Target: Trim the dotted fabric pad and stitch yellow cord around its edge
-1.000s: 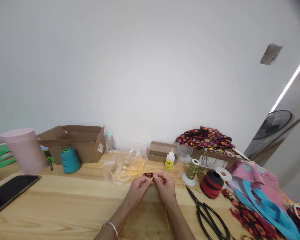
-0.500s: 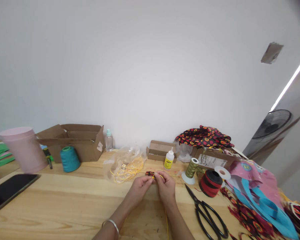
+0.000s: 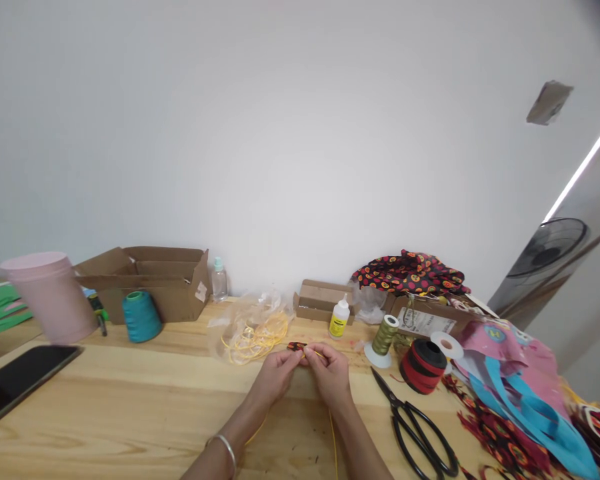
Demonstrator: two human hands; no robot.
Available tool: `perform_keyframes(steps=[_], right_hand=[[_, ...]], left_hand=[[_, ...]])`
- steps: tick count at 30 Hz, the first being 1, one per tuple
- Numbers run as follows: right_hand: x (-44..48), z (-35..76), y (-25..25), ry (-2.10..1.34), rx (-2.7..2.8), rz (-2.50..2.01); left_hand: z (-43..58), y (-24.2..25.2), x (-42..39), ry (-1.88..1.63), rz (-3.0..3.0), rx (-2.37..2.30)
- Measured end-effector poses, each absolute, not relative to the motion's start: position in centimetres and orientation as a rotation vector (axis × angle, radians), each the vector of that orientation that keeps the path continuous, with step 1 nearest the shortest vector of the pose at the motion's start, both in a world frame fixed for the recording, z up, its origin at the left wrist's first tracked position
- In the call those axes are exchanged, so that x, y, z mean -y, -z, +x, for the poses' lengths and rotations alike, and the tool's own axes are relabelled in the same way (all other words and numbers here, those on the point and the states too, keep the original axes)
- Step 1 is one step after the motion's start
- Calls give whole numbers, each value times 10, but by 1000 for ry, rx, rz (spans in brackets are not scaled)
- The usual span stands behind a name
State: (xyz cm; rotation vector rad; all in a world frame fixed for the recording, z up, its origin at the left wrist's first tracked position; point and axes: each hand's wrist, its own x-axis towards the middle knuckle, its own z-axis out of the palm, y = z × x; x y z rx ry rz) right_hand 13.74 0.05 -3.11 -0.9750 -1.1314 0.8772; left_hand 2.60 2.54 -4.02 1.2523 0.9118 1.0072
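Observation:
At the middle of the table my left hand (image 3: 276,375) and my right hand (image 3: 331,375) meet, thumbs and forefingers pinched close together. Between them runs a thin yellow cord (image 3: 334,433); its strands hang down past both wrists toward the front edge. A small piece of dark fabric with a red and orange print (image 3: 296,346) pokes out beyond the fingertips, partly hidden by them. Just beyond my left hand lies a loose tangle of yellow cord (image 3: 260,337) on a clear plastic bag (image 3: 223,328).
Black scissors (image 3: 413,427) lie right of my right hand, near a red-and-black spool (image 3: 422,365) and a green thread cone (image 3: 384,337). A glue bottle (image 3: 339,317) stands ahead. Fabric strips crowd the right; a phone (image 3: 23,380), pink bin (image 3: 50,300) and cardboard box (image 3: 150,293) stand left.
Both hands have shifted slightly left, still pinching. The printed fabric has moved a little left with them, and a cord strand now shows more clearly beside my left wrist.

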Motion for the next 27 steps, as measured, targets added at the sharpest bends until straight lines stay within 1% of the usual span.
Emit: perform_keyframes(steps=[9,22,27], right_hand=[[-2,139,36,-786,1130,-1052],[-3,140,33,-752,1108,-1102],[-4,138,35,-785,1099,-1067]], left_hand=[[23,56,-34,-970,1290,-916],[23,45,-26,-949,1163,-864],[23,52,-31,-1030,1339,-818]])
